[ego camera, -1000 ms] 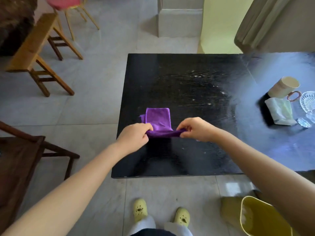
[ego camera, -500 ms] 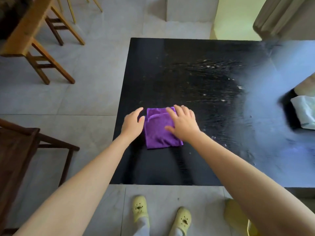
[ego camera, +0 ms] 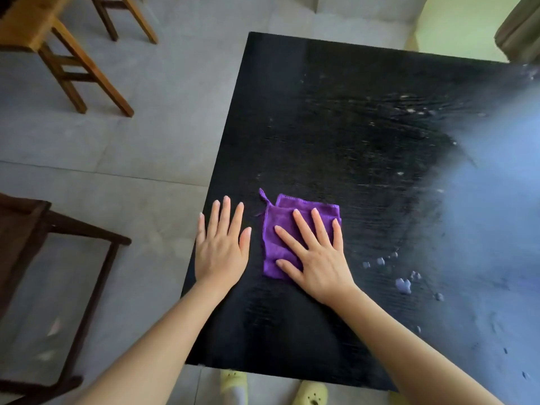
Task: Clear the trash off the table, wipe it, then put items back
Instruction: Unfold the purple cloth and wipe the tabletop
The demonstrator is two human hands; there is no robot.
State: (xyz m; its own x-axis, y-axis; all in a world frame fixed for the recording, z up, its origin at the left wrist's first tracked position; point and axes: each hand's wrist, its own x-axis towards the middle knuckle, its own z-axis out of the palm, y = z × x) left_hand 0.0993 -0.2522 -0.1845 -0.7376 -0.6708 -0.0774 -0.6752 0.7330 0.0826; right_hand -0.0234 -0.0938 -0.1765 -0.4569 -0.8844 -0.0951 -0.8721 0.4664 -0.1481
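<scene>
Looking down at a black table (ego camera: pixel 350 118) with both hands flat on it, near the front-left corner. The right hand (ego camera: pixel 318 258) lies palm down on a folded purple cloth (ego camera: pixel 273 244), fingers straight and spread a bit, pressing on it rather than gripping, nothing curled around the fabric. That cloth sits on the tabletop close to the near edge, with a little hanging loop (ego camera: pixel 264 195) poking out at its far-left corner. The left hand (ego camera: pixel 220 247) is just beside the cloth on the bare tabletop, not touching it, palm down, fingers straight and close together, holding nothing at all. It sits right at the table's left edge. To the right of the right hand there's a scatter of small pale blobs (ego camera: pixel 403 285) on the surface; honestly can't tell if they're water drops or crumbs. Farther back the top shows smeary streaks with pale specks (ego camera: pixel 409 109), and the right side is washed out by blue-white glare. Off the table: a light wooden stool (ego camera: pixel 73 57) at the top left on the grey tiled floor (ego camera: pixel 152 147), a dark wooden chair (ego camera: pixel 67 252) at the left, and yellow clogs (ego camera: pixel 310 394) peeking out under the near edge.
</scene>
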